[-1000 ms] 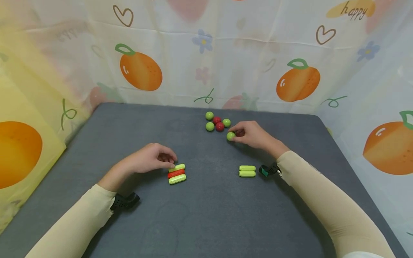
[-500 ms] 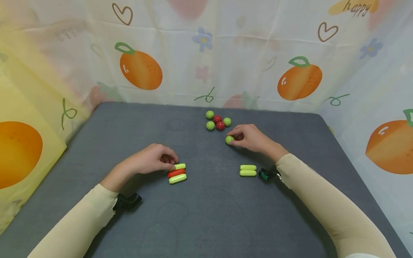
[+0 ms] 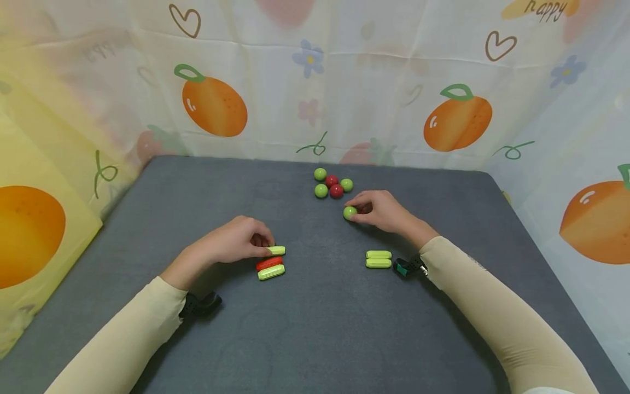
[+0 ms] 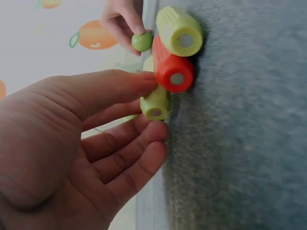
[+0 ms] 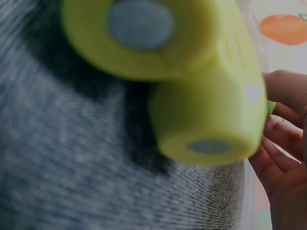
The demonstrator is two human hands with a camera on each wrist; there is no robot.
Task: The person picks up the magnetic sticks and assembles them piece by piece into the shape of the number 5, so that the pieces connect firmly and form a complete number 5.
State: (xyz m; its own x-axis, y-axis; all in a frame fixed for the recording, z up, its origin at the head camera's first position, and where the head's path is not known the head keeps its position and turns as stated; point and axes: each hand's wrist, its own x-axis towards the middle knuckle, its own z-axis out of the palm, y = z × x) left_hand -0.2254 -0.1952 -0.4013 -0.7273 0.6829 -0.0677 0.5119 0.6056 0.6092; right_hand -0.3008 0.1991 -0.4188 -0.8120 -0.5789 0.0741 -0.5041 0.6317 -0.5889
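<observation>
My left hand (image 3: pixel 235 239) pinches the far yellow-green magnetic rod (image 3: pixel 278 250) between thumb and fingers. Just nearer lie a red magnetic rod (image 3: pixel 269 264) and a second yellow-green rod (image 3: pixel 271 272), side by side. In the left wrist view, flat grey discs show on the ends of the red rod (image 4: pixel 173 74) and its neighbours. Farther off and to the right, my right hand (image 3: pixel 384 210) holds a green ball (image 3: pixel 350 213) by thumb and fingertips at the table. Two yellow-green rods (image 3: pixel 378 259) lie near the right wrist; they fill much of the right wrist view, partly covering the ball.
Toward the far edge of the grey table (image 3: pixel 315 328) sits a loose cluster of green balls (image 3: pixel 321 190) and red balls (image 3: pixel 337 191). A fruit-print curtain (image 3: pixel 275 98) hangs behind the table and along its sides.
The left hand has drawn its yellow-green rod away from the red one, slightly farther off and rightward. The right hand has brought the green ball a little nearer, away from the cluster.
</observation>
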